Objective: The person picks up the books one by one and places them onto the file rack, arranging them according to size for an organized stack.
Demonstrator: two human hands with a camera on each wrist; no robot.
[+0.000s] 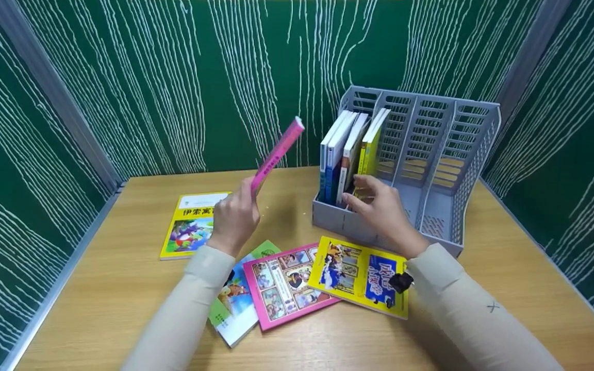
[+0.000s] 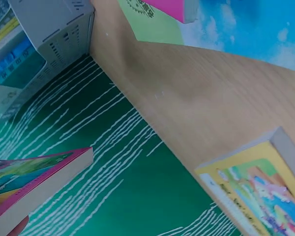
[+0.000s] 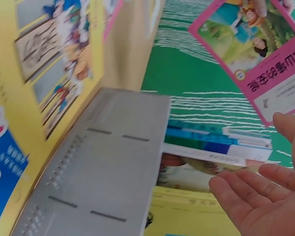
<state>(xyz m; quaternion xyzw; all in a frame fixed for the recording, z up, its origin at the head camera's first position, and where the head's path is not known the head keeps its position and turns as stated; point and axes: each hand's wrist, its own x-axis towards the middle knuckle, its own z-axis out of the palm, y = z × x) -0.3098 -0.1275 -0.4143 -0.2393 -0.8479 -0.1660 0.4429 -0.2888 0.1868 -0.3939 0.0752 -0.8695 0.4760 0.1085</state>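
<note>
Raised above the table, my left hand (image 1: 235, 216) grips a thin pink book (image 1: 279, 152) by its lower end, spine turned toward the head camera. In the right wrist view the pink book's cover (image 3: 250, 54) shows illustrated figures. My right hand (image 1: 382, 206) is at the front of a grey file holder (image 1: 341, 219), beside the upright books. Its fingers (image 3: 246, 194) are spread and hold nothing; whether they touch a book, I cannot tell. Several books, including blue-spined books (image 1: 330, 165) and a yellow book (image 1: 370, 149), stand in the holder's left compartments.
On the wooden table (image 1: 96, 268) lie a yellow-bordered book (image 1: 188, 237) at left, a green book (image 1: 237, 304), a pink comic-panel book (image 1: 286, 288) and a yellow-and-blue book (image 1: 346, 273) in an overlapping row. Green panels with white lines (image 1: 256, 67) enclose the table.
</note>
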